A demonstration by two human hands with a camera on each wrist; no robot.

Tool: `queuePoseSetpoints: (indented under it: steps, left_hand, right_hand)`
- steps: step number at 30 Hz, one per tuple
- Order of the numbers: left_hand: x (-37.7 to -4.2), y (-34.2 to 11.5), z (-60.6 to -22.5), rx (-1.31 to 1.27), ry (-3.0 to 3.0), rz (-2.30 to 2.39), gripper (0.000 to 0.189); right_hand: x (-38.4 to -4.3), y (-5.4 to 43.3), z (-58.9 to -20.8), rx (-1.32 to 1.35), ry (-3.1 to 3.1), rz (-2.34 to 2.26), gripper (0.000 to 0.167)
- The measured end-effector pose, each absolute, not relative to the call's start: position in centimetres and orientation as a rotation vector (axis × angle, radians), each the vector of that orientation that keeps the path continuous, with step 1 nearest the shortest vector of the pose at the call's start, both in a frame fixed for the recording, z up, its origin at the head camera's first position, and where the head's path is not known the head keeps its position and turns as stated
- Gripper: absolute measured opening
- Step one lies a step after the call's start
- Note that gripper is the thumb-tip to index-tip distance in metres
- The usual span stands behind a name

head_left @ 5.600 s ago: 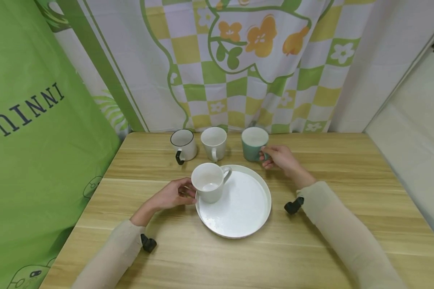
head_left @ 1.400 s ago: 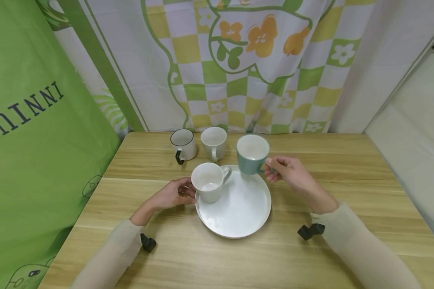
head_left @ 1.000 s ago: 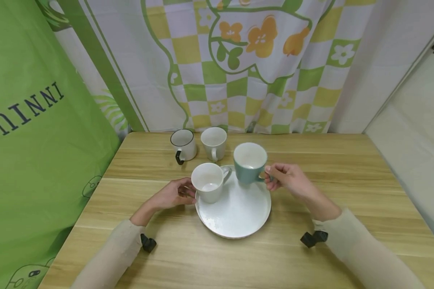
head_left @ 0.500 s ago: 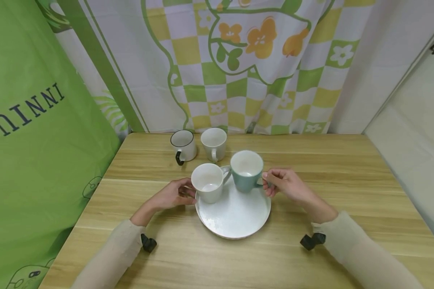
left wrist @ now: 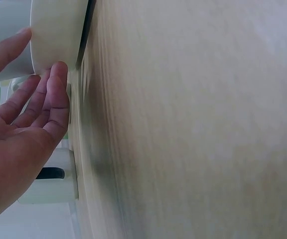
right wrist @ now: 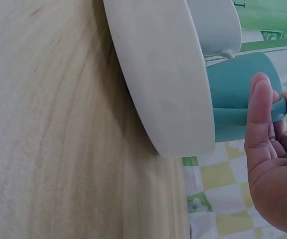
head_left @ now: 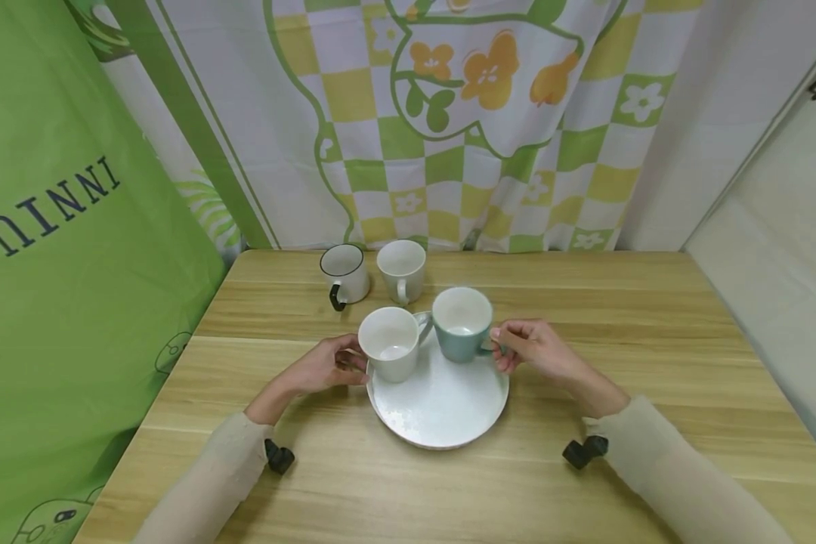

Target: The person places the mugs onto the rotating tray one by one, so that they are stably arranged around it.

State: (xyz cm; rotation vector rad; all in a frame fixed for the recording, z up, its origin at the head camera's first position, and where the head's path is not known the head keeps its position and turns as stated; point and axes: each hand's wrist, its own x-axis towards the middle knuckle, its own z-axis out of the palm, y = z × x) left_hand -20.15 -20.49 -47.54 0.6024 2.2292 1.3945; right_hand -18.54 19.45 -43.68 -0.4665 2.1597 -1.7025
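A teal mug [head_left: 461, 332] with a white inside stands upright at the back of the round white tray [head_left: 442, 423]. My right hand [head_left: 533, 347] pinches its handle, thumb on one side and fingers on the other, as the right wrist view shows. Left of it on the tray is a white mug [head_left: 389, 347], its handle pointing at the teal mug; whether they touch I cannot tell. My left hand [head_left: 326, 368] lies at the tray's left side, its loosely bent fingertips and thumb touching the tray wall [left wrist: 59, 35] in the left wrist view.
Behind the tray, a white mug with a black rim and black handle [head_left: 345, 273] and a plain white mug [head_left: 402, 270] stand on the wooden table [head_left: 585, 295]. A patterned curtain [head_left: 476, 174] hangs along the table's back edge. Green fabric [head_left: 75, 264] hangs at the left.
My right hand has brought the teal mug from the table's back row forward and left onto the tray. In the last half second it moved only slightly. My left hand has stayed in place.
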Motion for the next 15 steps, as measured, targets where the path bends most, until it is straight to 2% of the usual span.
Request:
queuePoseSetpoints:
  steps: [15]
  left_hand:
    - [-20.09,-20.51,-47.42,0.59,2.218,1.399,0.053]
  right_hand:
    - [-19.05,19.26,-44.47,-0.495,2.146,-1.661,0.04]
